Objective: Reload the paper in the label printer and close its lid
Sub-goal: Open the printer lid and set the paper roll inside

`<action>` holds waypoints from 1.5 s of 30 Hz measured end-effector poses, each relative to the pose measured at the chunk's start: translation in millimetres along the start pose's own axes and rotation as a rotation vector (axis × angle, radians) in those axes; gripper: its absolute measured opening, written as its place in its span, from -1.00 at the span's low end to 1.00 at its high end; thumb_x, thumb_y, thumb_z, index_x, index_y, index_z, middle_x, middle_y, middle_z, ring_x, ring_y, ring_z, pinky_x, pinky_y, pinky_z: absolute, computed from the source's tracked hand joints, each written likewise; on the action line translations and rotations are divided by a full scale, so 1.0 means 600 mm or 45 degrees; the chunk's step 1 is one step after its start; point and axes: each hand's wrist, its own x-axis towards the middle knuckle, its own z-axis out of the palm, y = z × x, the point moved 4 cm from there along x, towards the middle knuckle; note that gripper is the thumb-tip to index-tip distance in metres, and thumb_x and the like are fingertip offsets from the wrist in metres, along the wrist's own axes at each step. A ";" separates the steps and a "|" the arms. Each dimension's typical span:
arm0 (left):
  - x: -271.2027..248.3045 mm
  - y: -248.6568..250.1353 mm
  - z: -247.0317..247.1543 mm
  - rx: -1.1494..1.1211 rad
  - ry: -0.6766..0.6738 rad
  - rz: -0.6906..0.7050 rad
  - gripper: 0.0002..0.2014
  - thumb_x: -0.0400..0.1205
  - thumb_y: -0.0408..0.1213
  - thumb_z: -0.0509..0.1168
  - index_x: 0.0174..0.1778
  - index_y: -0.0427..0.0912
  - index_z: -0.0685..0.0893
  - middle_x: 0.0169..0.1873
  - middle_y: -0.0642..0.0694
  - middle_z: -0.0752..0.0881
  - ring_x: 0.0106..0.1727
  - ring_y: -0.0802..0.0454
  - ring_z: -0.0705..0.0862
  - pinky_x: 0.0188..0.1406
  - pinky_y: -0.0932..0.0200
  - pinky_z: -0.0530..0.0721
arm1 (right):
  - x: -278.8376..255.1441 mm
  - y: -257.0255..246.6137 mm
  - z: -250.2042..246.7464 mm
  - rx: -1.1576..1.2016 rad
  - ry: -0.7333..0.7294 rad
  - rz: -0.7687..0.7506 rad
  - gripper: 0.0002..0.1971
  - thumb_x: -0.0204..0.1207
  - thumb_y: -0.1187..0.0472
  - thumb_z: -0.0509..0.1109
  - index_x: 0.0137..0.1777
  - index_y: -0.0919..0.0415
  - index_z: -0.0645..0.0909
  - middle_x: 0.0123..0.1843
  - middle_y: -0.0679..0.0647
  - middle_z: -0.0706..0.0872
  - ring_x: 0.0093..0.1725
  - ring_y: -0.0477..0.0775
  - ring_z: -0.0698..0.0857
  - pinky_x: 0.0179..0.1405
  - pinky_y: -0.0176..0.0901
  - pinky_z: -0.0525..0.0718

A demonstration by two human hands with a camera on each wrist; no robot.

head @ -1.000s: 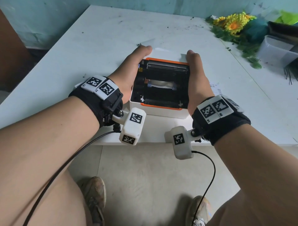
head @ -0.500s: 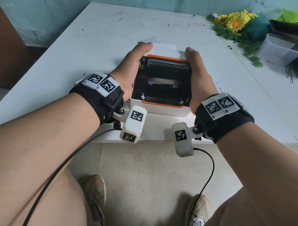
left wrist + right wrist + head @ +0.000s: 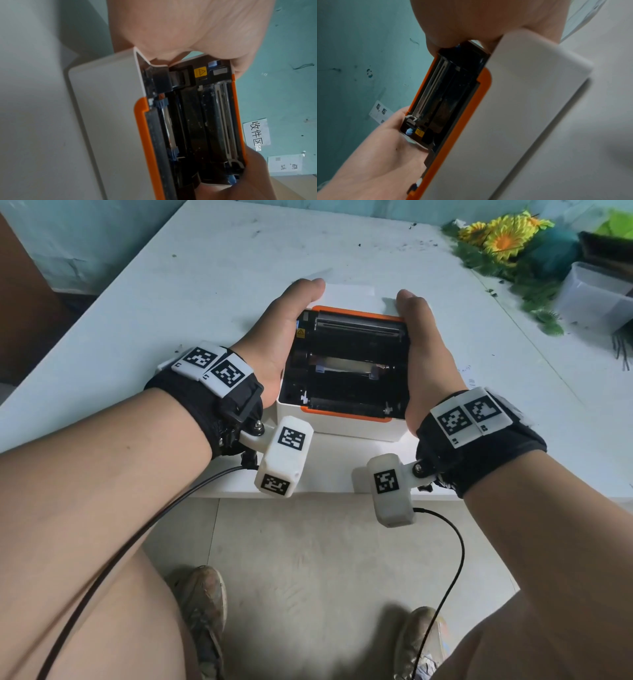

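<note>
A white label printer (image 3: 329,426) with orange trim stands near the table's front edge, its lid (image 3: 356,337) raised so the black inner mechanism faces me. My left hand (image 3: 274,337) grips the lid's left side and my right hand (image 3: 428,347) grips its right side, thumbs towards me and fingers hidden behind. The left wrist view shows the lid (image 3: 214,121) at a narrow angle to the white body (image 3: 106,121). A white sheet of paper (image 3: 349,290) lies flat just behind the printer. In the right wrist view the right hand (image 3: 479,17) clasps the lid's (image 3: 440,94) end.
Artificial sunflowers and greenery (image 3: 503,237) and a clear plastic container (image 3: 596,292) sit at the table's far right. The table's front edge (image 3: 325,491) runs just below the printer. Paper labels (image 3: 257,134) are stuck on the teal wall.
Both hands keep their hold on the lid's sides. The lid looks slightly more tilted towards me, and the view has shifted a little.
</note>
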 end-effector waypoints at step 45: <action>-0.004 -0.025 -0.004 0.184 0.432 0.086 -0.29 0.52 0.58 0.20 -0.01 -0.03 0.85 -0.03 -0.09 0.95 0.01 -0.21 0.93 0.11 -0.31 0.89 | 0.007 -0.002 0.004 -0.078 0.052 -0.080 -0.35 0.30 -0.54 0.46 -0.07 0.06 0.87 0.14 0.26 0.95 0.10 0.35 0.96 0.29 0.40 0.87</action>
